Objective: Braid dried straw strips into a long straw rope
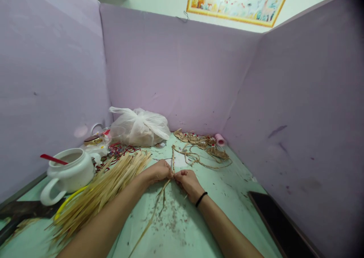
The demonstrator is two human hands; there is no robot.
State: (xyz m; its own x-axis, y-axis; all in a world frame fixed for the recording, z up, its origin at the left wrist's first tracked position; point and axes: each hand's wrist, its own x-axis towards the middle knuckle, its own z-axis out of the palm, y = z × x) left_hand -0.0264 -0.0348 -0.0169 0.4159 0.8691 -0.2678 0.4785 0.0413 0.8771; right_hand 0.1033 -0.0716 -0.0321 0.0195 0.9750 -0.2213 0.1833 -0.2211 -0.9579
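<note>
A thin braided straw cord (173, 157) runs away from me along the middle of the green tabletop. My left hand (162, 170) pinches its near end from the left. My right hand (187, 180), with a black band on the wrist, pinches the same spot from the right, the fingertips of both hands almost touching. Loose straw strands (153, 214) trail from the pinch toward the table's near side. Left of my left forearm lies a thick bundle of dry straw (105, 193). What exactly sits between the fingertips is too small to make out.
A white pot (72, 170) with a red-handled tool stands at left, near a black tool (31, 209). Behind are a tied plastic bag (139, 127), woven straw pieces (201, 142) and a pink roll (220, 139). A dark flat object (280, 224) lies at right. Purple partitions enclose three sides.
</note>
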